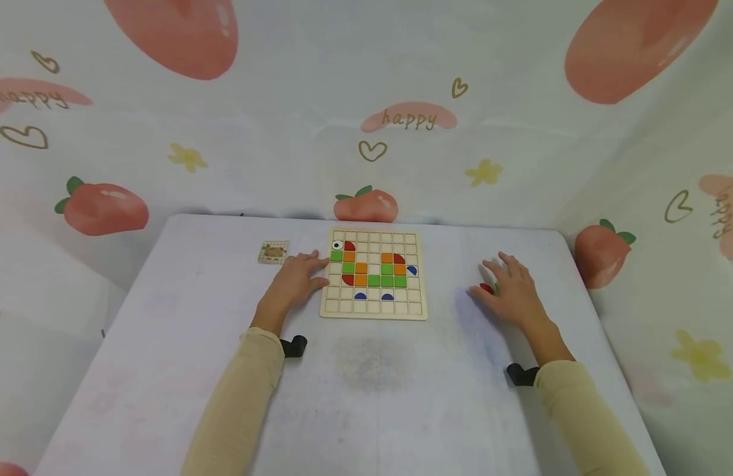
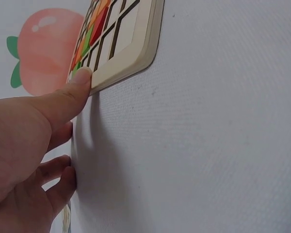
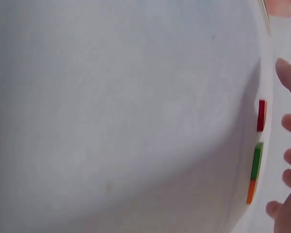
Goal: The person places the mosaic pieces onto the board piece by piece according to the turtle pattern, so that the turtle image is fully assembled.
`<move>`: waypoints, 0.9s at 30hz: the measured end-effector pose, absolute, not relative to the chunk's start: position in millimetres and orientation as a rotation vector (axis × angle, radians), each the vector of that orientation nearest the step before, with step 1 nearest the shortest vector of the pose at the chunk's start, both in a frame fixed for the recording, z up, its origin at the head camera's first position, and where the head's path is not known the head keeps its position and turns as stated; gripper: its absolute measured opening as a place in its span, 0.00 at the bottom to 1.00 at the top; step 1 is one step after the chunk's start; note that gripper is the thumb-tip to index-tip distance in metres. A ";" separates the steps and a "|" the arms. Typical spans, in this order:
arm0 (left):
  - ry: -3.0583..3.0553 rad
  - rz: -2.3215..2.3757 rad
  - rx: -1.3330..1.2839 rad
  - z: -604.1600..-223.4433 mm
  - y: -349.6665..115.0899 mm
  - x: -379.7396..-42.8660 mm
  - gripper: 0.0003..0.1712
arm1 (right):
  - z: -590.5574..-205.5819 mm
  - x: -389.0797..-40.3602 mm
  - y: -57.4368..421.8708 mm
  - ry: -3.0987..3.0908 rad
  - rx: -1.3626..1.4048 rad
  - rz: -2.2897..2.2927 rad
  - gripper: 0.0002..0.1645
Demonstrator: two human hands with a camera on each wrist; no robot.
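A square wooden grid board (image 1: pixel 415 307) lies at the back middle of the table, with green, orange and red tiles set in its cells. A white eye tile (image 1: pixel 337 245) sits near its upper left corner. My left hand (image 1: pixel 292 281) is at the board's left side, its thumb (image 2: pixel 81 76) touching the rim and its fingers loosely extended. To the right, my right hand (image 1: pixel 512 291) hovers with spread fingers, holding nothing. Close by it on the table are a red piece (image 3: pixel 261 115), a green piece (image 3: pixel 256 161) and an orange piece (image 3: pixel 251 191), mostly hidden in the head view.
A small picture card (image 1: pixel 274 252) with a grid print lies left of the board, just beyond my left hand. Blue half-round pieces (image 1: pixel 360 296) show on the board's lower cells and right side. A printed cloth wall (image 1: pixel 426 165) rises directly behind the table.
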State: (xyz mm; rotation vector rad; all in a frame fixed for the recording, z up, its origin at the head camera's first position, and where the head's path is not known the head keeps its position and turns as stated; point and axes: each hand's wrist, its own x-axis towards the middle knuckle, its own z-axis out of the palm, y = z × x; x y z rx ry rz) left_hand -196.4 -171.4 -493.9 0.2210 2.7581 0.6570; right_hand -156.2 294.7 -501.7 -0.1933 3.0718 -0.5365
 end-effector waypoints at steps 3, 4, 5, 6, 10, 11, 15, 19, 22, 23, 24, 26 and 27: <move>2.760 0.658 0.227 -493.9 -171.9 -196.8 0.36 | -502.1 -153.8 299.9 3.081 -0.190 -0.570 0.40; 2.763 0.657 0.231 -493.9 -172.1 -197.0 0.36 | -502.3 -153.2 301.1 3.082 -0.191 -0.579 0.38; 2.765 0.655 0.234 -493.9 -172.2 -197.2 0.36 | -502.9 -152.8 302.3 3.084 -0.193 -0.583 0.36; 2.766 0.658 0.234 -493.9 -172.3 -197.3 0.36 | -503.0 -152.3 302.8 3.084 -0.194 -0.592 0.33; 2.766 0.663 0.240 -493.8 -173.1 -197.5 0.36 | -504.5 -150.8 304.6 3.092 -0.205 -0.584 0.25; 2.763 0.664 0.241 -493.9 -173.1 -197.4 0.35 | -504.9 -150.5 304.8 3.095 -0.209 -0.581 0.23; 2.758 0.673 0.241 -493.8 -173.0 -197.0 0.35 | -505.7 -149.9 304.0 3.102 -0.216 -0.617 0.18; 2.756 0.681 0.233 -494.1 -172.7 -196.9 0.36 | -507.9 -150.4 302.3 3.117 -0.240 -0.685 0.15; 2.756 0.687 0.227 -494.2 -172.7 -196.9 0.36 | -510.1 -151.5 300.9 3.140 -0.272 -0.732 0.15; 2.758 0.682 0.231 -494.2 -172.7 -196.9 0.36 | -510.4 -152.0 300.2 3.146 -0.282 -0.745 0.15; 2.760 0.682 0.231 -494.2 -172.7 -196.8 0.36 | -510.5 -152.7 299.6 3.149 -0.289 -0.763 0.16; 2.764 0.677 0.236 -494.3 -172.3 -196.8 0.36 | -508.6 -153.9 297.1 3.133 -0.286 -0.802 0.16; 2.766 0.677 0.236 -494.4 -172.0 -196.8 0.36 | -506.7 -154.4 295.5 3.111 -0.273 -0.835 0.17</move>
